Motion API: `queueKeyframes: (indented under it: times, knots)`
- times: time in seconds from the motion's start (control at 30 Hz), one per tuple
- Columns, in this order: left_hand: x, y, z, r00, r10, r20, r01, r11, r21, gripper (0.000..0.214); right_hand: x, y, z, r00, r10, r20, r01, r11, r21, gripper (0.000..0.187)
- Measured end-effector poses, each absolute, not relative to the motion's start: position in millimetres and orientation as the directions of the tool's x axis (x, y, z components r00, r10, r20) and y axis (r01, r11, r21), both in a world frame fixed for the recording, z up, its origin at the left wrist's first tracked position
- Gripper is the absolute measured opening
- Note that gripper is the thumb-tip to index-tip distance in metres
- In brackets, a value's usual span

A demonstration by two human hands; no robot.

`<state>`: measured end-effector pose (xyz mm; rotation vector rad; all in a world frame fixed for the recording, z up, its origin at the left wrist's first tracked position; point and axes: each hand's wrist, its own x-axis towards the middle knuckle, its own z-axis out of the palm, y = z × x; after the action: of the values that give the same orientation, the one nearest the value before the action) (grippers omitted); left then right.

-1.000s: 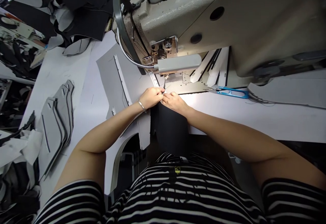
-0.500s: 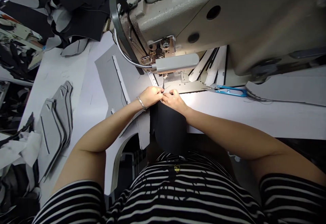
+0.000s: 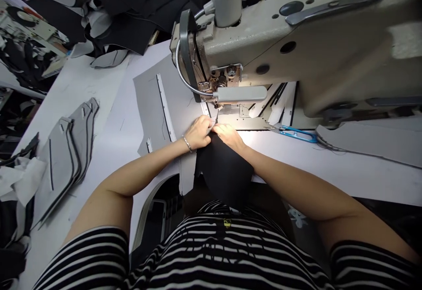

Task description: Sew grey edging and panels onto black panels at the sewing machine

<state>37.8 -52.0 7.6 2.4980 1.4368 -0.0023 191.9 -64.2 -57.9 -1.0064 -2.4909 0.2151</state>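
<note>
While the lamp (image 3: 242, 93) throws its light onto the bed of the sewing machine (image 3: 296, 39), both hands meet right in front of the needle area. The left hand (image 3: 198, 132) has its fingers curled tight, pinching the top edge of the black fabric piece (image 3: 224, 169). The right hand (image 3: 229, 137) is pressed up against it, fingertips bunched on that same edge, and the two hands touch at the knuckles. The black fabric piece hangs from that pinch over the front edge of the white table (image 3: 99, 105) and down toward the person's striped shirt. A thin bracelet (image 3: 187, 143) sits on the left wrist. Under the left hand lies a grey panel (image 3: 151, 101) with a white strip along it. Blue thread snips (image 3: 298, 132) rest on the table to the right, near the right hand but apart from it. Far left, a stack of grey cut pieces (image 3: 69, 149) lies well away.
</note>
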Motion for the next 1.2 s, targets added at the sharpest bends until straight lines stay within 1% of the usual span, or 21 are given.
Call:
queueKeyframes:
  times: [0.07,0.1,0.2,0.3,0.47,0.57,0.67,0.77,0.83,0.9,0.97,1.07,1.2]
  knots:
    - [36.6,-58.9,6.6,0.493,0.863,-0.107,0.869,-0.484,0.098,0.044,193.1,-61.0,-56.8,-0.659,0.693,0.293,0.609,0.72,-0.332,0.028]
    - [37.4,-62.1,8.2,0.481,0.869,-0.117,0.876,-0.481,0.032,0.045,193.1,-59.7,-55.7,-0.66,0.702,0.269,0.617,0.71,-0.339,0.028]
    - [42.3,-69.0,16.7,0.454,0.873,-0.179,0.871,-0.477,-0.117,0.036,191.5,-57.7,-52.2,-0.667,0.712,0.22,0.636,0.698,-0.329,0.026]
    - [44.2,-71.3,23.4,0.471,0.855,-0.216,0.846,-0.507,-0.166,0.031,190.4,-57.4,-50.0,-0.693,0.688,0.215,0.624,0.722,-0.299,0.027]
    - [36.1,-69.6,25.4,0.487,0.845,-0.218,0.82,-0.529,-0.218,0.036,190.7,-57.2,-46.4,-0.712,0.672,0.204,0.618,0.737,-0.273,0.029]
    - [29.7,-64.7,25.5,0.48,0.854,-0.201,0.836,-0.514,-0.19,0.035,189.1,-55.7,-42.2,-0.709,0.683,0.175,0.635,0.727,-0.26,0.029]
    - [25.1,-55.9,27.2,0.507,0.842,-0.185,0.846,-0.527,-0.082,0.037,186.1,-53.4,-37.1,-0.713,0.687,0.139,0.65,0.722,-0.237,0.028]
    - [25.6,-48.3,29.9,0.566,0.792,-0.229,0.815,-0.579,0.014,0.036,184.0,-52.6,-32.6,-0.721,0.685,0.104,0.659,0.725,-0.202,0.029]
    - [29.6,-46.5,30.9,0.57,0.77,-0.286,0.807,-0.591,0.014,0.033,184.1,-53.1,-30.7,-0.724,0.683,0.097,0.66,0.727,-0.189,0.029]
    - [35.1,-46.2,30.9,0.55,0.765,-0.336,0.809,-0.588,-0.015,0.032,185.7,-53.3,-30.0,-0.728,0.677,0.104,0.655,0.733,-0.187,0.029]
    - [40.2,-45.4,29.7,0.524,0.774,-0.356,0.819,-0.572,-0.037,0.032,188.7,-51.8,-29.9,-0.737,0.666,0.115,0.642,0.742,-0.191,0.027]
    - [44.3,-39.3,26.4,0.515,0.787,-0.338,0.828,-0.559,-0.04,0.034,194.3,-45.4,-29.7,-0.742,0.658,0.131,0.628,0.75,-0.209,0.026]
    - [44.2,-23.8,21.6,0.538,0.79,-0.293,0.828,-0.56,0.01,0.036,198.9,-36.0,-29.2,-0.73,0.668,0.144,0.627,0.738,-0.248,0.024]
